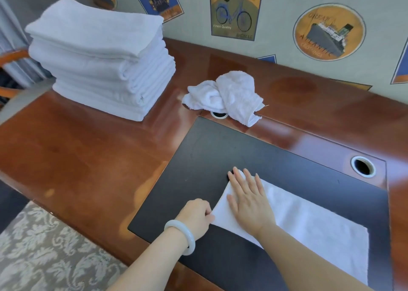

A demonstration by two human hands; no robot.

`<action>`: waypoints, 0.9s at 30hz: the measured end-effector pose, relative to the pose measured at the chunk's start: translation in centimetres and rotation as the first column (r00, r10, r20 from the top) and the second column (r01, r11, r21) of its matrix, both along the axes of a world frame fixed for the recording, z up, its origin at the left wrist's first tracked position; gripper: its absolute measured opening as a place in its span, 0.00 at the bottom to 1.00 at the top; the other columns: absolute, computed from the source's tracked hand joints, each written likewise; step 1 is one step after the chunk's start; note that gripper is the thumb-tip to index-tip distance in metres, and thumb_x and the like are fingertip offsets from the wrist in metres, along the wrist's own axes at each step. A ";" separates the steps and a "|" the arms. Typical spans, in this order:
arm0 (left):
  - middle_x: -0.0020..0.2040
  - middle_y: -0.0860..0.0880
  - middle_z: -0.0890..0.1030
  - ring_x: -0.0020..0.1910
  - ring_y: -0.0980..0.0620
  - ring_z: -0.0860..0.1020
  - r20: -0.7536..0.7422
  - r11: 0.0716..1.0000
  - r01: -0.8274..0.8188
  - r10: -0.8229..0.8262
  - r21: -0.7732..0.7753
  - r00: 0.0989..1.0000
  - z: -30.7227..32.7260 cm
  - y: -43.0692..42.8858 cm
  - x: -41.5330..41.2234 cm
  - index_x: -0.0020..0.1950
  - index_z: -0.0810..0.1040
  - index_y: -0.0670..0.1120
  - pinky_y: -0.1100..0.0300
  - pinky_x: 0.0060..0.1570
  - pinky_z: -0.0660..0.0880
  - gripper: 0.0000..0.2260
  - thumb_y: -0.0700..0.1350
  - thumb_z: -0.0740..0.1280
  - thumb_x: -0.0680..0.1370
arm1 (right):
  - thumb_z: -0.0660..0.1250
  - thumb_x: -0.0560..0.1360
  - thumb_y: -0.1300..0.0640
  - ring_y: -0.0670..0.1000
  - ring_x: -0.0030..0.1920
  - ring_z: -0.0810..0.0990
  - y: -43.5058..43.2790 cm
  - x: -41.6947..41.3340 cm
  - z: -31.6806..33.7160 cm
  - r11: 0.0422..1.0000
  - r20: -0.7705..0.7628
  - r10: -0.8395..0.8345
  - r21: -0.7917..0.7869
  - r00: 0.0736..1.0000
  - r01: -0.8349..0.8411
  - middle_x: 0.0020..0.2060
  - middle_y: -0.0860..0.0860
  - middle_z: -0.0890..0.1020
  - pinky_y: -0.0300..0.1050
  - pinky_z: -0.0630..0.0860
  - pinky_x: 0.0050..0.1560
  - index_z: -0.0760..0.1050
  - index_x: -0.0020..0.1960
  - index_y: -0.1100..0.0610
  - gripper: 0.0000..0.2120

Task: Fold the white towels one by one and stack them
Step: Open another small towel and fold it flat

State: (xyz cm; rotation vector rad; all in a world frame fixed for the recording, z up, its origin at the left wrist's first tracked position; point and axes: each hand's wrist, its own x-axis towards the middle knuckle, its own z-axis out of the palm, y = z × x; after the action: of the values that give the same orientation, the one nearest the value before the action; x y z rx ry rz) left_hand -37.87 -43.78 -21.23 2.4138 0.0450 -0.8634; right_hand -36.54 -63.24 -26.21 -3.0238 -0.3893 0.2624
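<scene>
Pressing a white towel (309,220) flat on the dark panel (220,147) set into a glossy wooden counter (77,158), a person works with both bare hands at the bottom of the view. The towel lies as a long strip running from the hands toward the lower right.

The right hand (249,198) rests palm down on the towel's left end, fingers straight and spread wide and pointing away from the body. It holds nothing. It seems to be pinning the cloth so it cannot slide.

The left hand (195,215), with a pale bracelet (183,235) on its wrist, sits just beside the right. Its grip is narrow, with curled fingers pinching the towel's left edge. That edge bows inward slightly between the hands. It is probably held either to pull the cloth taut or to lift it for the next fold.

A tall stack (99,59) of folded white towels stands at the far left of the counter, well apart from the hands, likely where this one will go. A crumpled towel (229,94) waits unfolded behind the panel, near the wall. A round cable hole (363,166) sits at the panel's far right corner.
</scene>
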 end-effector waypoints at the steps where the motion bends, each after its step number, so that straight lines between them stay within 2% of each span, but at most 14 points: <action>1: 0.49 0.49 0.77 0.38 0.51 0.72 0.008 1.000 0.017 -0.018 0.022 1.000 0.1 -0.2 0.0 0.39 0.71 0.48 0.55 0.44 0.75 0.10 0.46 0.63 0.80 | 0.44 0.83 0.45 0.55 0.79 0.52 0.0 0.0 0.0 1.000 -0.005 0.000 -0.003 1.000 0.000 0.80 0.47 0.53 0.57 0.46 0.76 0.53 0.80 0.52 0.28; 4: 0.52 0.51 0.71 0.44 0.52 0.71 0.096 0.991 0.077 -0.087 0.108 0.992 0.7 -1.0 -0.2 0.46 0.69 0.48 0.57 0.44 0.73 0.06 0.47 0.61 0.81 | 0.41 0.82 0.44 0.54 0.80 0.46 0.1 0.0 0.3 1.000 -0.022 0.009 0.024 1.000 -0.009 0.79 0.46 0.46 0.56 0.41 0.77 0.47 0.81 0.52 0.29; 6: 0.55 0.52 0.67 0.51 0.52 0.68 0.277 0.974 0.103 -0.158 0.203 0.948 1.0 -1.7 -0.2 0.54 0.68 0.49 0.61 0.47 0.69 0.05 0.49 0.60 0.81 | 0.41 0.82 0.44 0.52 0.79 0.40 0.3 -0.2 0.7 0.992 0.000 -0.029 0.124 1.000 0.029 0.79 0.45 0.40 0.54 0.37 0.77 0.42 0.81 0.51 0.29; 7: 0.58 0.52 0.67 0.55 0.53 0.68 0.377 0.963 0.127 -0.212 0.237 0.902 1.0 -2.4 0.0 0.59 0.68 0.49 0.62 0.51 0.68 0.08 0.49 0.59 0.81 | 0.43 0.83 0.45 0.51 0.79 0.40 0.2 -0.5 1.1 0.980 0.017 -0.089 0.181 0.996 0.084 0.79 0.46 0.41 0.54 0.37 0.77 0.42 0.81 0.52 0.28; 9: 0.69 0.51 0.64 0.68 0.51 0.65 0.501 0.942 0.222 -0.323 0.252 0.803 0.5 -4.4 0.6 0.69 0.66 0.48 0.62 0.65 0.64 0.15 0.46 0.56 0.82 | 0.51 0.84 0.52 0.51 0.80 0.45 -0.7 -1.5 1.8 0.940 0.071 -0.254 0.255 0.965 0.228 0.80 0.50 0.48 0.55 0.42 0.77 0.50 0.80 0.57 0.27; 11: 0.80 0.49 0.50 0.79 0.48 0.49 0.491 0.876 0.371 -0.481 0.308 0.727 -0.3 -7.0 1.6 0.79 0.54 0.45 0.57 0.76 0.50 0.24 0.46 0.52 0.84 | 0.56 0.83 0.55 0.52 0.79 0.49 -2.6 -3.0 1.9 0.892 0.098 -0.399 0.271 0.912 0.362 0.79 0.53 0.53 0.55 0.44 0.77 0.54 0.79 0.59 0.27; 13: 0.80 0.48 0.38 0.79 0.47 0.38 0.419 0.773 0.493 -0.632 0.400 0.652 -1.4 -9.0 2.5 0.81 0.43 0.46 0.51 0.77 0.37 0.27 0.50 0.49 0.84 | 0.55 0.84 0.54 0.50 0.79 0.46 -5.1 -4.9 1.2 0.843 0.037 -0.504 0.238 0.863 0.482 0.79 0.53 0.51 0.53 0.40 0.78 0.51 0.80 0.59 0.27; 15: 0.79 0.49 0.33 0.78 0.47 0.33 0.347 0.722 0.523 -0.684 0.453 0.642 -2.9 -9.7 3.0 0.80 0.37 0.50 0.50 0.75 0.31 0.27 0.55 0.44 0.84 | 0.49 0.84 0.47 0.49 0.79 0.43 -8.3 -7.3 0.3 0.774 -0.025 -0.614 0.176 0.789 0.608 0.80 0.51 0.48 0.51 0.38 0.78 0.46 0.80 0.56 0.29; 17: 0.79 0.49 0.32 0.77 0.47 0.32 0.341 0.714 0.516 -0.689 0.473 0.640 -4.0 -9.4 2.9 0.79 0.35 0.52 0.49 0.75 0.32 0.28 0.58 0.36 0.80 | 0.40 0.81 0.40 0.50 0.79 0.48 -11.4 -10.0 0.1 0.698 -0.001 -0.711 0.116 0.703 0.707 0.79 0.52 0.50 0.53 0.43 0.79 0.46 0.80 0.56 0.32; 18: 0.79 0.49 0.35 0.78 0.47 0.34 0.361 0.715 0.504 -0.688 0.485 0.629 -4.2 -9.2 2.8 0.80 0.37 0.52 0.48 0.76 0.34 0.30 0.58 0.34 0.78 | 0.35 0.80 0.38 0.52 0.79 0.52 -12.7 -11.2 0.2 0.663 0.017 -0.747 0.097 0.665 0.742 0.79 0.53 0.54 0.55 0.47 0.78 0.49 0.79 0.57 0.35; 20: 0.81 0.48 0.46 0.79 0.46 0.45 0.405 0.731 0.479 -0.674 0.486 0.618 -3.9 -9.2 2.5 0.81 0.49 0.50 0.47 0.76 0.44 0.30 0.58 0.39 0.80 | 0.30 0.79 0.37 0.54 0.79 0.55 -14.4 -12.9 0.5 0.636 0.039 -0.772 0.062 0.635 0.770 0.78 0.54 0.57 0.59 0.50 0.77 0.53 0.79 0.59 0.38; 22: 0.80 0.47 0.53 0.79 0.45 0.52 0.426 0.746 0.469 -0.659 0.473 0.620 -3.8 -9.4 2.3 0.80 0.56 0.49 0.47 0.74 0.49 0.29 0.58 0.41 0.81 | 0.30 0.79 0.37 0.53 0.79 0.52 -14.8 -13.5 0.4 0.627 0.016 -0.779 0.035 0.626 0.779 0.79 0.52 0.55 0.58 0.47 0.78 0.51 0.80 0.57 0.38; 24: 0.80 0.48 0.51 0.79 0.47 0.50 0.428 0.748 0.468 -0.658 0.471 0.620 -3.8 -9.3 2.3 0.80 0.54 0.50 0.47 0.75 0.48 0.29 0.58 0.37 0.81 | 0.32 0.78 0.37 0.50 0.79 0.46 -14.9 -13.3 0.2 0.615 0.011 -0.789 0.039 0.615 0.788 0.79 0.50 0.50 0.57 0.43 0.78 0.46 0.80 0.55 0.36; 27: 0.81 0.49 0.50 0.80 0.49 0.48 0.446 0.749 0.463 -0.658 0.474 0.607 -4.3 -8.8 2.4 0.80 0.53 0.50 0.46 0.76 0.49 0.28 0.57 0.41 0.82 | 0.35 0.78 0.38 0.48 0.79 0.41 -16.1 -14.4 0.0 0.655 0.011 -0.755 0.034 0.655 0.755 0.79 0.46 0.43 0.55 0.39 0.78 0.40 0.80 0.51 0.33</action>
State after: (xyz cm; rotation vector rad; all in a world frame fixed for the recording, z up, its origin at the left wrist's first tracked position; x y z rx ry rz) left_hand -35.44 -52.59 -25.50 2.9503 -0.9631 -0.2914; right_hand -50.91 -79.34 -26.19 -2.8389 0.8726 0.1408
